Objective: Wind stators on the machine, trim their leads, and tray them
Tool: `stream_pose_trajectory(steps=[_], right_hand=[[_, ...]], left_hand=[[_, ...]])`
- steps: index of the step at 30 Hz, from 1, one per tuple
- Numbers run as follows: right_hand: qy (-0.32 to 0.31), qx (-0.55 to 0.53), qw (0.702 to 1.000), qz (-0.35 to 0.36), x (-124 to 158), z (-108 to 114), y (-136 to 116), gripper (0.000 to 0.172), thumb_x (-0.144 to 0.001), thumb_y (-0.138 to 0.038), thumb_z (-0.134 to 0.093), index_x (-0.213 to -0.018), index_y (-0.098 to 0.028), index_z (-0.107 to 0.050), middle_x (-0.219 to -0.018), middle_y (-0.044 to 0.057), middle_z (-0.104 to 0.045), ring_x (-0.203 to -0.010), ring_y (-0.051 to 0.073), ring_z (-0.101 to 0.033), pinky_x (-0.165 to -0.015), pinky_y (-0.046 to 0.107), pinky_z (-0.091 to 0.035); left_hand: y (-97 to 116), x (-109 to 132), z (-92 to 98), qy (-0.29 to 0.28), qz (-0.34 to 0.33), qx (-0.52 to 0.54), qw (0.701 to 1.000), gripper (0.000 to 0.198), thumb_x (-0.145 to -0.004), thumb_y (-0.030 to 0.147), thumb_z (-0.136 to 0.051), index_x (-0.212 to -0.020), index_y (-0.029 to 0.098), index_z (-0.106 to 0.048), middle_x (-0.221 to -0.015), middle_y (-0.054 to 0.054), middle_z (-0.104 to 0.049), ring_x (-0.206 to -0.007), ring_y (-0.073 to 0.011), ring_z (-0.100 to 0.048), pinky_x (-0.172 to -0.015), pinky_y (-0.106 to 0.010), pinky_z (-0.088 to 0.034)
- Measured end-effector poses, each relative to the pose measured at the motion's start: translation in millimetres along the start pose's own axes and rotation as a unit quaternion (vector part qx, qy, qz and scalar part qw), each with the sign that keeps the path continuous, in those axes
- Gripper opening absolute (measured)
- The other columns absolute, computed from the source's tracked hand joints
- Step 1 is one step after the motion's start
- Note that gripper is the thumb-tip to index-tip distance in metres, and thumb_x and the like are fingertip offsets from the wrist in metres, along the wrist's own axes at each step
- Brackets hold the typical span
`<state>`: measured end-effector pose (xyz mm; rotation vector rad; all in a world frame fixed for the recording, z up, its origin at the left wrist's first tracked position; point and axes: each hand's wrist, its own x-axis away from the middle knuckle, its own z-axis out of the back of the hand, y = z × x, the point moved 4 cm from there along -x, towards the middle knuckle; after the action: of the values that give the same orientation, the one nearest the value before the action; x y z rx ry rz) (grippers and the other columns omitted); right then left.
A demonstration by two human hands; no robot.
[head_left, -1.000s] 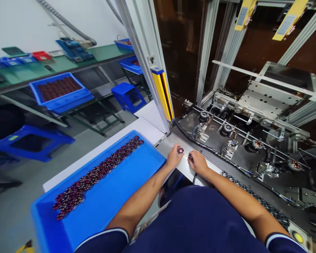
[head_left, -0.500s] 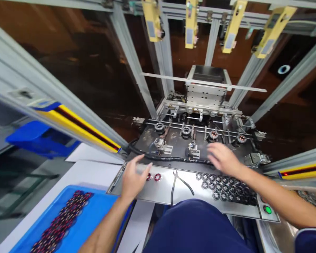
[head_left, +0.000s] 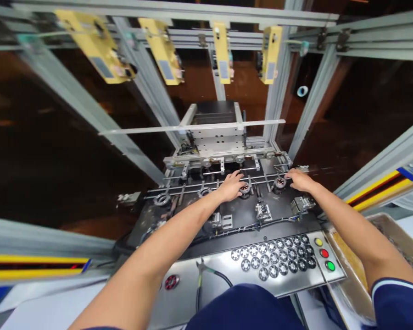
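My left hand reaches over the black machine bed, fingers apart, at the edge of the third round holder. A small wound motor core with copper-coloured segments sits in that holder, partly covered by my fingertips. My right hand is open beside the fourth holder, its fingertips close to the rim. Another wound motor core lies in that one. Whether either hand touches its core, I cannot tell. Further left, an empty ring holder shows, and a second ring holder is half hidden by my left forearm.
Cutting pliers lie on the steel ledge beside a red-wound core. Several black-and-silver cores stand in rows to their right, near the green button. Metal rods cross behind the holders. Yellow units hang overhead.
Both hands have moved forward into the machine, the left from above the ledge to the third holder, the right over to the fourth. My view has turned to the right.
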<state>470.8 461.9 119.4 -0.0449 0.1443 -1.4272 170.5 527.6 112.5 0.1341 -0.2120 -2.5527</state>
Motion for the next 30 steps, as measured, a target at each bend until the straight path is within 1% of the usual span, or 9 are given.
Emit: stream_pose_trajectory(steps=[2,5,9,14,19,22,25,28,30], right_hand=[[-0.04,0.004,0.999,-0.012,-2.3,-16.2,4.8,0.029,-0.096,-0.035,-0.064,-0.118,-0.016,-0.063,-0.128,0.01,-0.061,-0.114,0.024,-0.061,-0.098,0.047,-0.054],[-0.072,-0.005,0.997,-0.02,-7.3,-31.9,5.4,0.029,-0.095,-0.034,-0.065,-0.119,-0.017,-0.064,-0.136,0.01,-0.057,-0.125,0.027,-0.055,-0.105,0.051,-0.048],[-0.096,-0.012,0.995,-0.019,-12.6,-39.4,1.6,0.031,-0.093,-0.034,-0.067,-0.119,-0.017,-0.064,-0.141,0.011,-0.054,-0.131,0.029,-0.05,-0.11,0.054,-0.043],[-0.122,0.0,0.992,0.001,-16.5,-42.2,0.3,0.029,-0.094,-0.033,-0.066,-0.119,-0.018,-0.065,-0.145,0.011,-0.051,-0.134,0.029,-0.047,-0.111,0.054,-0.041],[-0.151,0.02,0.988,0.001,-19.2,-50.4,4.7,0.032,-0.093,-0.032,-0.067,-0.121,-0.017,-0.064,-0.146,0.012,-0.049,-0.135,0.03,-0.046,-0.111,0.055,-0.041],[-0.165,0.024,0.986,-0.004,-21.2,-55.9,8.3,0.032,-0.093,-0.032,-0.067,-0.122,-0.018,-0.063,-0.146,0.011,-0.05,-0.135,0.03,-0.046,-0.111,0.055,-0.042],[-0.174,0.02,0.985,-0.009,-23.5,-58.9,11.5,0.031,-0.094,-0.034,-0.066,-0.121,-0.018,-0.063,-0.145,0.01,-0.051,-0.133,0.03,-0.048,-0.11,0.055,-0.043],[-0.174,0.016,0.985,-0.013,-25.6,-59.5,14.1,0.031,-0.095,-0.035,-0.064,-0.122,-0.019,-0.063,-0.142,0.01,-0.053,-0.13,0.028,-0.051,-0.109,0.053,-0.044],[-0.169,0.012,0.985,-0.013,-26.7,-59.5,15.5,0.031,-0.096,-0.035,-0.064,-0.123,-0.019,-0.063,-0.141,0.01,-0.054,-0.128,0.028,-0.052,-0.108,0.053,-0.045]], left_hand=[[-2.2,-7.6,-16.4,-0.029,-0.007,-0.015,0.999,0.033,-0.084,0.026,-0.075,-0.114,0.016,-0.068,-0.145,-0.013,-0.053,-0.142,-0.0364,-0.038,-0.112,-0.062,-0.036],[-9.1,-11.8,-27.7,-0.054,-0.009,-0.037,0.998,0.031,-0.087,0.029,-0.072,-0.115,0.016,-0.067,-0.146,-0.012,-0.051,-0.141,-0.0353,-0.039,-0.111,-0.061,-0.038],[-16.9,-13.7,-31.8,-0.066,-0.005,-0.049,0.997,0.029,-0.089,0.03,-0.07,-0.114,0.016,-0.066,-0.147,-0.012,-0.05,-0.141,-0.0346,-0.039,-0.11,-0.058,-0.04],[-20.7,-12.9,-37.7,-0.079,-0.002,-0.03,0.996,0.03,-0.09,0.028,-0.069,-0.117,0.017,-0.066,-0.151,-0.012,-0.045,-0.142,-0.0354,-0.037,-0.111,-0.059,-0.039],[-22.8,-14.2,-43.4,-0.103,0.01,0.003,0.995,0.034,-0.091,0.028,-0.067,-0.123,0.018,-0.063,-0.151,-0.012,-0.046,-0.138,-0.0343,-0.044,-0.109,-0.059,-0.042],[-23.9,-16.9,-40.9,-0.097,0.01,0.022,0.995,0.034,-0.091,0.03,-0.068,-0.122,0.017,-0.063,-0.148,-0.012,-0.049,-0.136,-0.0333,-0.046,-0.109,-0.059,-0.042],[-22.9,-17.9,-33.2,-0.071,0.006,0.046,0.996,0.031,-0.092,0.03,-0.067,-0.12,0.017,-0.064,-0.144,-0.012,-0.053,-0.132,-0.0315,-0.05,-0.108,-0.057,-0.044],[-16.4,-13.8,-19.2,-0.025,-0.004,0.076,0.997,0.026,-0.093,0.029,-0.066,-0.115,0.016,-0.066,-0.135,-0.011,-0.06,-0.122,-0.0278,-0.058,-0.103,-0.053,-0.05],[-7.2,-5.6,-3.3,0.02,-0.016,0.098,0.995,0.019,-0.094,0.026,-0.064,-0.108,0.014,-0.067,-0.128,-0.011,-0.064,-0.112,-0.0246,-0.064,-0.097,-0.048,-0.054]])
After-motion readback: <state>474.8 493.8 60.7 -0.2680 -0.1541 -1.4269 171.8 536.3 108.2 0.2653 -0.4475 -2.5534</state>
